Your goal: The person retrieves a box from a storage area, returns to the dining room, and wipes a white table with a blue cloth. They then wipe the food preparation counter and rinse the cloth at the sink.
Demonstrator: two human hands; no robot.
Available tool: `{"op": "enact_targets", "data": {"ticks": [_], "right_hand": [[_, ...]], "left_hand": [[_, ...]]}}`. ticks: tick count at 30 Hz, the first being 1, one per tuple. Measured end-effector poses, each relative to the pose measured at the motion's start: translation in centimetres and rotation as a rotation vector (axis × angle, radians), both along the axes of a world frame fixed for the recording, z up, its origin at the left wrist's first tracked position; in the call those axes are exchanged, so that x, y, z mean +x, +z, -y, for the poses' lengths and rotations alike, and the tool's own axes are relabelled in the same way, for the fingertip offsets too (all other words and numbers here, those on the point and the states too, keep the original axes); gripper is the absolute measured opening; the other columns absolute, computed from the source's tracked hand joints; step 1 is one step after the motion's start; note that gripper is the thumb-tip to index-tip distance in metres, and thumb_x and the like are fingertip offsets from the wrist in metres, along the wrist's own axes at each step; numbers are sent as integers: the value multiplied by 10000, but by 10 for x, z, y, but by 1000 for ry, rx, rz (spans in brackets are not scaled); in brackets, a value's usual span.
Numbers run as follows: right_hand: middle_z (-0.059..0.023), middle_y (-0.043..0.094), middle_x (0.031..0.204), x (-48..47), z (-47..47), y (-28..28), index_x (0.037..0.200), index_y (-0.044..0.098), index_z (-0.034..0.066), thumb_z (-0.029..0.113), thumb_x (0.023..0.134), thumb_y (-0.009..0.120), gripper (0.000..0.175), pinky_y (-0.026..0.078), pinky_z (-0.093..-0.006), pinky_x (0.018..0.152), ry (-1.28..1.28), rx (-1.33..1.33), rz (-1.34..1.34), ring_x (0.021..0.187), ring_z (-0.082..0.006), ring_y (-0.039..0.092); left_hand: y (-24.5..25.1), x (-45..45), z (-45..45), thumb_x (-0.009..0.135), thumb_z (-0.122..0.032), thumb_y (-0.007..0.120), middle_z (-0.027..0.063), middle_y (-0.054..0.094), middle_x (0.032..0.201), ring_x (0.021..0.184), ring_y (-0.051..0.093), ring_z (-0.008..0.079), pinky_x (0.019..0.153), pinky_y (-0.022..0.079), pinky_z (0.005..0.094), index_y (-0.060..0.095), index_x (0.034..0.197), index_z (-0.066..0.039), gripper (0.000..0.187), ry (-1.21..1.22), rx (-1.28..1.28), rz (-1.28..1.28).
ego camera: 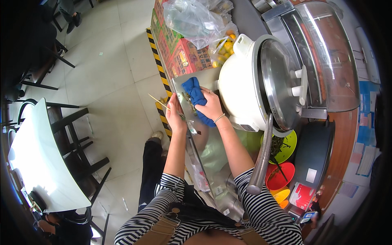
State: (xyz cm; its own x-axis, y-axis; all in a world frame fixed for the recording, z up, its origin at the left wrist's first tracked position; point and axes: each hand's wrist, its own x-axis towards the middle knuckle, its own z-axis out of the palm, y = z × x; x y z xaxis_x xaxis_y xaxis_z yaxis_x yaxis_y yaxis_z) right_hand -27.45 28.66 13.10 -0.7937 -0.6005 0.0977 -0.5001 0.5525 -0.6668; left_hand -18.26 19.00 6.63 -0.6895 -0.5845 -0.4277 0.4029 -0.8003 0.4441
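My right hand (211, 105) presses a bunched blue cloth (196, 92) onto the stainless steel counter (211, 144), beside the white electric cooker. Dark green food scraps (187, 97) lie along the cloth's left side. At the counter's edge my left hand (175, 118) is cupped, palm toward the scraps. A thin wooden stick (158, 101) juts out of it over the floor. A crumpled clear wrapper (191, 127) sits by the left palm; whether the hand grips it is hidden.
The white cooker (242, 88) has a tilted glass lid (277, 82), and a metal handle (260, 159) sticks out toward me. Green (291, 145) and red (286, 171) bowls stand behind it. Drink cartons (186, 58) and bagged oranges (226, 47) lie beyond. Chairs and a white table (46, 165) are at left.
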Motion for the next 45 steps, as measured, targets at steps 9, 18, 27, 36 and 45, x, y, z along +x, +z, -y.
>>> {"op": "enact_targets", "data": {"ticks": [9,18,27,36,45], "right_hand": [[-127,633,1124,8,4,23,951,670,29,172,622,659,358,486,-381,860,200,96,143,970,-322,602],[-207,570,1216,72,-47,36,1078,629,4,70,641,678,445,466,-384,898,-254,-26,-160,1056,-355,584],[-308,356,1371,142,-57,-13,1221,522,19,212,611,784,691,328,-473,1033,-536,140,-59,1241,-465,372],[-223,512,1225,121,-29,-24,1112,597,46,165,589,744,556,396,-465,932,-674,116,-188,1068,-406,496],[-202,530,1140,70,2,-29,1148,601,62,194,597,764,589,408,-454,921,-431,61,-237,1036,-386,508]], "left_hand": [[-14,1,3,994,-190,423,136,476,1358,1218,479,234,1045,379,371,531,1197,28,316,-5,138,-99],[-23,9,12,974,-257,461,118,398,1429,1319,384,251,1101,305,383,498,1241,48,406,-117,169,-193],[-22,17,13,990,-294,397,122,346,1461,1354,327,247,1122,262,384,392,1359,21,485,-195,170,-230],[-20,20,15,972,-288,452,106,346,1465,1361,316,244,1127,253,394,445,1327,13,465,-201,243,-253],[-16,17,12,978,-294,434,95,368,1455,1356,327,231,1121,261,386,433,1341,7,472,-167,227,-183]]}}
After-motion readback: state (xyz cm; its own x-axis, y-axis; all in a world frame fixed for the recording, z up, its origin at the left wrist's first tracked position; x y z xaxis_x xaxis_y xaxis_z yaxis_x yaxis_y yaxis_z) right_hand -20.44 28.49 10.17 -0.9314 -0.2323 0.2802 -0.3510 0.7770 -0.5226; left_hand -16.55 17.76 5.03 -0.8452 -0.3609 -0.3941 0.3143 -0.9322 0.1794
